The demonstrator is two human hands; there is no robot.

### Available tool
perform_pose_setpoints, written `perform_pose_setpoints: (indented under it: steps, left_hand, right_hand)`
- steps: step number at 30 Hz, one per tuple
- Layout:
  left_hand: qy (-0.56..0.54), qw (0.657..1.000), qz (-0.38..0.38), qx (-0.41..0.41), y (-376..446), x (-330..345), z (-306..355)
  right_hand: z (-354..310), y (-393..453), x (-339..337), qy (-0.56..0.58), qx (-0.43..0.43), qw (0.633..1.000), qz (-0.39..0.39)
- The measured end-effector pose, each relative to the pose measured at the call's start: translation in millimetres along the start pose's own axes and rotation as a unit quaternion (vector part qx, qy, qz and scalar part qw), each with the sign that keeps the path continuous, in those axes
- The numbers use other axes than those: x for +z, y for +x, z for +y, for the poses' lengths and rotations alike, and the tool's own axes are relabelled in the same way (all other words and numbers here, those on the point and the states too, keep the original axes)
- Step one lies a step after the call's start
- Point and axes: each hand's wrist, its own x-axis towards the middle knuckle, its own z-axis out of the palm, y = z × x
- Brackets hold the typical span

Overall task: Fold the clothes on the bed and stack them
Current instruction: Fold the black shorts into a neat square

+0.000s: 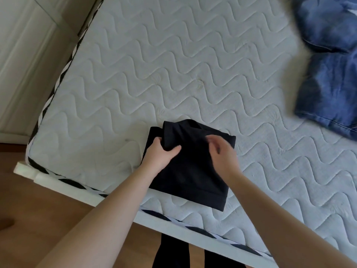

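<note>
pinching the black garment flap at 11 o'clock with left hand; right hand blurred, loosely curled, grip unclear; long axis 11-to-5.

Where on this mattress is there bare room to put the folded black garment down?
The white quilted mattress lies bare between the black folded garment, the wall-side edge and the blue denim clothes. It is crowded at the right by the denim and at the near edge under both hands.
</note>
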Motion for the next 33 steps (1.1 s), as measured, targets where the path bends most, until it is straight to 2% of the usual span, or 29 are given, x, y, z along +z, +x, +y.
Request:
perform_pose_setpoints:
  steps: [3, 7, 10, 14, 20, 25, 27, 30, 33]
  left_hand:
    - [0.042, 0.997, 0.04, 0.048, 3, 5, -7]
    - [0.034, 0.991, 0.09, 0.091, 5, -11, -17]
    - [0.037, 0.991, 0.099, 0.08, 8, -24, -23]
    - [-0.01, 0.997, 0.058, 0.04, 14, -30, -17]
    - [-0.053, 0.997, 0.049, 0.033, 29, -30, 6]
    - [-0.002, 0.986, 0.127, 0.11, 29, -36, -2]
    - [0.033, 0.982, 0.145, 0.117, 34, -38, -5]
    - [0.063, 0.988, 0.13, 0.061, 42, -37, -5]
    - [-0.055, 0.996, 0.07, -0.01, 45, -36, -5]
  right_hand:
    - [22, 5, -17, -0.064, 0.076, 0.994, 0.054]
    - [42, 6, -22, 0.011, 0.181, 0.983, 0.016]
    - [49, 6, -21, 0.005, 0.163, 0.987, 0.002]
    - [51, 7, -15, 0.067, 0.202, 0.977, -0.023]
    - [53, 11, -16, 0.058, 0.203, 0.977, -0.041]
    - [59, 16, -16, 0.055, 0.195, 0.979, -0.025]
    - [60, 17, -14, 0.049, 0.192, 0.98, -0.018]
    - [59, 17, -12, 0.038, 0.194, 0.98, -0.012]
    - [58, 16, -11, 0.044, 0.194, 0.98, -0.03]
